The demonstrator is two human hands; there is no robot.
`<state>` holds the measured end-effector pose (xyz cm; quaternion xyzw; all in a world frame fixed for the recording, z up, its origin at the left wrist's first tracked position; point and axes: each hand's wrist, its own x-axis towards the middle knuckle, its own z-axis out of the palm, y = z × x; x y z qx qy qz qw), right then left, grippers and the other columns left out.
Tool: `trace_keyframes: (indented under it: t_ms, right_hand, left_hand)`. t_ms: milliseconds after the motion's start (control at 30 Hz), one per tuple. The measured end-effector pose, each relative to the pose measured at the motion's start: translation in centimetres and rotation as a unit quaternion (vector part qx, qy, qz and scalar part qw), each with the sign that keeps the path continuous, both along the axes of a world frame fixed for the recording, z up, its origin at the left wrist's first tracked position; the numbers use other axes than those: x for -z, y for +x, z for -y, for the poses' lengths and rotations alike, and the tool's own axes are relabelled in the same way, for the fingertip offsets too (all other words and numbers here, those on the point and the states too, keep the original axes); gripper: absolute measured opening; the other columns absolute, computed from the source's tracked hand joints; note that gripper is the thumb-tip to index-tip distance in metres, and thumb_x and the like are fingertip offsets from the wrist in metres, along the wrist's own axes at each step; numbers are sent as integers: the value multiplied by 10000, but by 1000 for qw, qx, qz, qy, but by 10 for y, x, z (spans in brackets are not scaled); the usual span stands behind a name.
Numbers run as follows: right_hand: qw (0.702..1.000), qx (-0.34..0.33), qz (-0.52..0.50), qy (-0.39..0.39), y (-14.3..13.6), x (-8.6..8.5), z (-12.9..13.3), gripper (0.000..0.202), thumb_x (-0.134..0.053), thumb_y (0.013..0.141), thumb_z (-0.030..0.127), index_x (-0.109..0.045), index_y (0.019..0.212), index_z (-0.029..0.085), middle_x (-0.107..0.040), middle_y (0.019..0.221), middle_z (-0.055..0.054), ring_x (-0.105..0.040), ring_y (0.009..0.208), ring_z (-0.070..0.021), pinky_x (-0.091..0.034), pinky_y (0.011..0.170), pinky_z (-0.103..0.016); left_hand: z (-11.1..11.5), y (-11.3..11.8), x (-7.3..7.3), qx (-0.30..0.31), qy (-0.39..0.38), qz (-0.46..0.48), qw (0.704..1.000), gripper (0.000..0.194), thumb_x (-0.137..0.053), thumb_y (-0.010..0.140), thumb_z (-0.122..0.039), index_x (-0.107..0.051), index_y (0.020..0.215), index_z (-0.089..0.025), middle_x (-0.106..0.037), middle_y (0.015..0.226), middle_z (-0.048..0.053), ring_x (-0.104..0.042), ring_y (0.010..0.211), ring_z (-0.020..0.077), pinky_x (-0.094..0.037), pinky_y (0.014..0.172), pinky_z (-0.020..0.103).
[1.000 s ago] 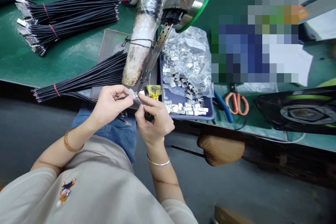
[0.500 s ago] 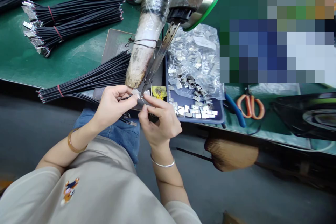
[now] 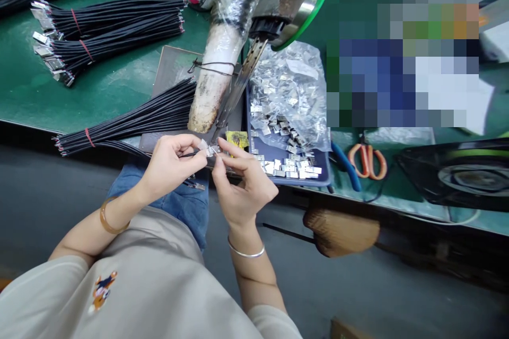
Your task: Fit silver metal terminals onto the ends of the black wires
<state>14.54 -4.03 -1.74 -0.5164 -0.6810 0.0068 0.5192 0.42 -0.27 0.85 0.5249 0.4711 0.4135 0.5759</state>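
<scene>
My left hand (image 3: pixel 169 161) is closed in a pinch on a black cable (image 3: pixel 189 154) close to its end. At that end sits a small silvery metal connector (image 3: pixel 210 150), with a pale translucent piece beside the fingertips. My right hand (image 3: pixel 242 177) is closed near the connector, and a thin silvery wire (image 3: pixel 216 152) shows at its thumb and fingertips. Just above both hands hang the dirty tip of a white wrapped tube (image 3: pixel 207 100) and a slotted metal soldering iron (image 3: pixel 248 71). A banded bundle of black cables (image 3: pixel 131 119) lies to the left.
A blue tray (image 3: pixel 324 177) holds loose metal connectors (image 3: pixel 294 167) and a plastic bag (image 3: pixel 286 85) of more. Beyond are a green-rimmed spool (image 3: pixel 314 10), blue-handled pliers (image 3: pixel 345 167), orange-handled scissors (image 3: pixel 368 161) and a black fan-like device (image 3: pixel 449 172). More cable bundles (image 3: pixel 119 24) lie back left.
The connector end has come down slightly, away from the iron's tip, and now shows more clearly between my hands. The whole view has shifted a little.
</scene>
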Motion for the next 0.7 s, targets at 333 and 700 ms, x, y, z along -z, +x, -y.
trace_keyframes:
  t_ms: [333,700]
  right_hand:
    - [1000,-7,24,7,1,-6,-4,174,-682,850,64,-613,886,219,-805,1010,-59,-786,909,-191,-637,761,-296]
    - [1000,-8,27,11,0,-14,-5,186,-694,840,64,-609,867,227,-801,1006,-52,-778,877,-176,-632,770,-308]
  left_hand:
    - [-1,2,2,-22,17,-18,999,147,-611,738,-264,-628,685,-127,-364,524,-64,-296,500,54,-231,472,198]
    - [0,4,-4,-25,25,-18,999,162,-601,750,-279,-640,708,-127,-375,523,-62,-300,490,56,-245,461,195]
